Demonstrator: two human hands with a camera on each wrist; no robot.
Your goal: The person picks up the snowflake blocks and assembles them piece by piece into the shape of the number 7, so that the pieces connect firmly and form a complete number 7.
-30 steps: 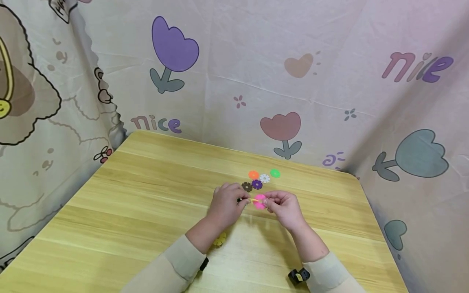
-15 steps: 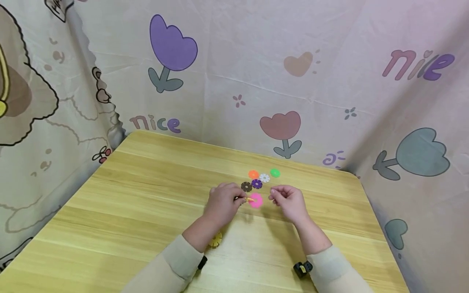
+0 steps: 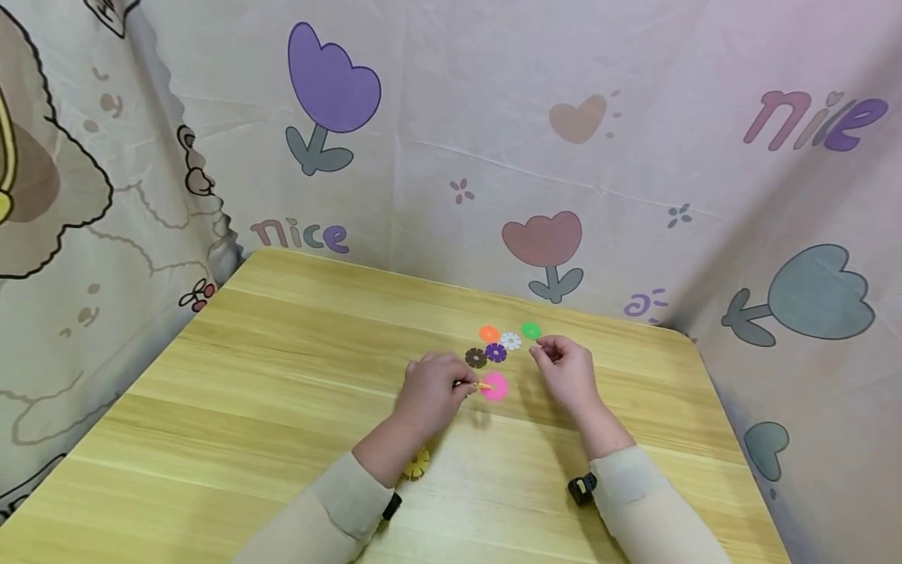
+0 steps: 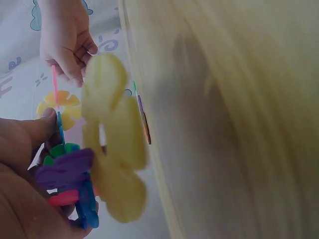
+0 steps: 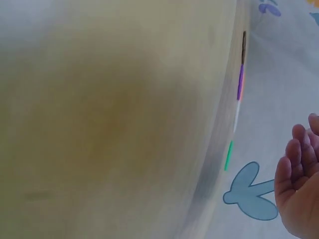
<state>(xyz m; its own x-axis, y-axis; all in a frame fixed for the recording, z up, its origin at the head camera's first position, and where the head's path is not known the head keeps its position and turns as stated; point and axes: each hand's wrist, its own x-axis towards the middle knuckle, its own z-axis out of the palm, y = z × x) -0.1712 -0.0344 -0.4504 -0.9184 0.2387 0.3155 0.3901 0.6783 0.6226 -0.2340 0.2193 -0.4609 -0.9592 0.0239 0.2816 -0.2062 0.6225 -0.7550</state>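
My left hand [image 3: 433,392] grips a built-up chain of slotted plastic snowflake discs [image 4: 65,172], held above the table. Purple, green, blue and pink pieces show among its fingers in the left wrist view, and a large blurred yellow disc [image 4: 117,134] stands close to that camera. At the chain's right end a pink disc [image 3: 496,387] is slotted onto a yellow one [image 4: 67,107] seen edge-on from the head. My right hand [image 3: 572,374] holds nothing; its fingers are loosely bent, with the fingertips close by the green disc [image 3: 532,330] at the back.
Loose discs lie flat near the green one: orange [image 3: 489,334], white [image 3: 510,341], purple [image 3: 496,352] and brown [image 3: 475,358]. The wooden table [image 3: 282,392] ends at a printed curtain [image 3: 437,117] behind and at the sides.
The right hand let go of the pink disc, drew off to the right, then moved up and back toward the green disc. The left hand keeps its hold on the chain, nearly in place.
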